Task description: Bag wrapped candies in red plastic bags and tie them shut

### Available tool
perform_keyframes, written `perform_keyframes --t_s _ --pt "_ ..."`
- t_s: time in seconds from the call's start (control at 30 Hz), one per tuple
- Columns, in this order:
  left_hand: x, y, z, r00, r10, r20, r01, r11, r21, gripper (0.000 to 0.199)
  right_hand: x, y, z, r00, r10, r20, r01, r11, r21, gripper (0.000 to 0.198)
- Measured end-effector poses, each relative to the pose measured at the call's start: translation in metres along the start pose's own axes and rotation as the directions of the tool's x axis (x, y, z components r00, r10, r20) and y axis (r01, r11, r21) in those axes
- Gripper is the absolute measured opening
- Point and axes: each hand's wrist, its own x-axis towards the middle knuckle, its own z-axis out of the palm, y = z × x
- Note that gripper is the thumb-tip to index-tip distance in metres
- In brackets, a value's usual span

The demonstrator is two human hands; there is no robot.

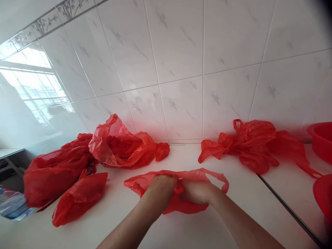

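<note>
In front of me a thin red plastic bag (185,207) lies on the white countertop, one handle loop spread out to the right. My left hand (163,185) is closed on the bag's upper edge, fingers curled down. From the right, my right hand (194,190) reaches into the folds of the same bag and meets the left hand; its fingers are hidden by the red film. A small bunch of red plastic shows between the two hands. Behind the left hand sits a wide-mouthed red bag (100,145) with more red stuff inside.
To the left lie a bulky red bag (55,174), a smaller red bundle (81,199) and a clear plastic bottle (14,205). Crumpled red bags (255,143) rest against the tiled wall at right. Red basins (323,141) stand at the right edge, past a dark seam (287,205).
</note>
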Motion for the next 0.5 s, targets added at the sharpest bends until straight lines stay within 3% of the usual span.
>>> perform_keyframes --t_s 0.1,0.2,0.3,0.37,0.5 --pt "0.005 -0.027 0.018 0.999 -0.017 0.044 0.017 1.000 -0.015 0.054 -0.012 -0.002 -0.021 0.989 -0.130 0.076 0.125 0.989 0.076 0.016" --pt "-0.001 -0.041 0.033 0.993 0.073 0.096 -0.062 0.991 -0.121 0.069 -0.010 0.000 -0.034 0.983 -0.174 -0.062 0.183 0.962 0.201 0.025" --pt "-0.010 -0.042 0.043 0.962 0.250 0.113 -0.208 0.933 -0.295 0.068 0.009 0.013 -0.031 0.963 -0.046 -0.266 0.097 0.979 0.180 0.031" --pt "-0.015 -0.038 0.045 0.930 0.342 0.135 -0.268 0.881 -0.390 0.068 0.024 0.025 -0.024 0.945 0.041 -0.324 -0.001 0.993 0.122 0.030" --pt "-0.017 -0.031 0.036 0.949 0.310 0.048 -0.247 0.833 -0.494 0.055 0.038 0.046 -0.014 0.947 0.092 -0.307 -0.097 0.995 0.000 0.007"
